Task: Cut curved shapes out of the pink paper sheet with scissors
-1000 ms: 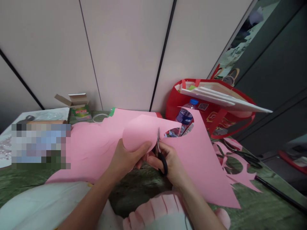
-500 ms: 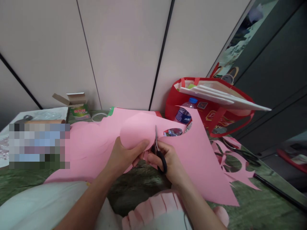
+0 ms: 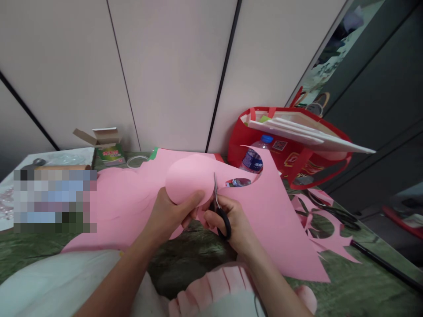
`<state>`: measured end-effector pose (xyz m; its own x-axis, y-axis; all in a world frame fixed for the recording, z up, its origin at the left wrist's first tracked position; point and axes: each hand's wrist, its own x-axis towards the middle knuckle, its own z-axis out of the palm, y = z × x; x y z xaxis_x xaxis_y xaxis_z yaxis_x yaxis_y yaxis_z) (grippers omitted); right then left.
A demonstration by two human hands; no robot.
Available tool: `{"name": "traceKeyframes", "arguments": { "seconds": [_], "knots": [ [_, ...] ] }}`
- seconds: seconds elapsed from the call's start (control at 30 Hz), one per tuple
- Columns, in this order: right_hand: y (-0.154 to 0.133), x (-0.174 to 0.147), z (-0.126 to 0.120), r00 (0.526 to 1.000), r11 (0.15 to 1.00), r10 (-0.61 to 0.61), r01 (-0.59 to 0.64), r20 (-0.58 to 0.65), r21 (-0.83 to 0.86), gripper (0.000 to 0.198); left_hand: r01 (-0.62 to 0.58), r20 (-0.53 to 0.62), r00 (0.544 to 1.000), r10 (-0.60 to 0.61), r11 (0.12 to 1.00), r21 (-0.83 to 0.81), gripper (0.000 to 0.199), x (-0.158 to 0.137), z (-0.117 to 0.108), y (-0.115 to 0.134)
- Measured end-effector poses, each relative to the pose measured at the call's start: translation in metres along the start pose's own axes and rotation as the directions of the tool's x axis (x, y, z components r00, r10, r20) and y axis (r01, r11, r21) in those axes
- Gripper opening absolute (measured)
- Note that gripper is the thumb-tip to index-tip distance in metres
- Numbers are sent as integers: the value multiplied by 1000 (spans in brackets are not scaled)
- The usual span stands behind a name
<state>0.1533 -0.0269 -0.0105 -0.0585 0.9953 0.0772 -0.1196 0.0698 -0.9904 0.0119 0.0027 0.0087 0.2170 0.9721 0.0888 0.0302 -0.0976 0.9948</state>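
Observation:
My left hand [image 3: 175, 215] pinches the lower edge of a rounded piece of pink paper [image 3: 190, 178], thumb on top and fingers underneath. My right hand [image 3: 231, 215] grips black-handled scissors [image 3: 222, 220], whose blades point up and away along the right edge of that round piece. To the right of the blades spreads the large pink sheet [image 3: 274, 224], with curved cut-outs along its far side. More rounded pink paper pieces [image 3: 122, 198] lie overlapping to the left of my hands. Whether the round piece still joins the sheet is hard to see at the blades.
A red bag [image 3: 297, 145] holding white boards stands at the back right, a blue-capped bottle [image 3: 254, 158] before it. Pink scraps [image 3: 327, 237] and a black rod [image 3: 386, 262] lie at the right. A small green box [image 3: 110, 152] and white tray [image 3: 86, 155] sit back left.
Both hands, the scissors and the paper keep almost the same place. The right fingers and scissor handles shift only very slightly.

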Motion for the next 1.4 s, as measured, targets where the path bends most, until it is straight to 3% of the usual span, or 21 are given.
{"name": "traceKeyframes", "arguments": {
  "seconds": [0.77,1.03,1.17,1.4],
  "knots": [
    [5,-1,-2,1000,1000,-9,9,17,-10,14,-49,-3,999,49,999,11,42,1,-3,0],
    [9,1,-2,998,1000,-18,18,56,-3,18,-31,48,998,36,995,-90,42,2,-1,2],
    [9,2,-1,997,1000,-13,11,77,22,21,8,-24,1000,-8,1000,7,46,1,1,3],
    [10,5,-4,994,996,-73,69,76,50,32,71,-26,997,-68,989,133,43,-3,8,7]
  ]
}}
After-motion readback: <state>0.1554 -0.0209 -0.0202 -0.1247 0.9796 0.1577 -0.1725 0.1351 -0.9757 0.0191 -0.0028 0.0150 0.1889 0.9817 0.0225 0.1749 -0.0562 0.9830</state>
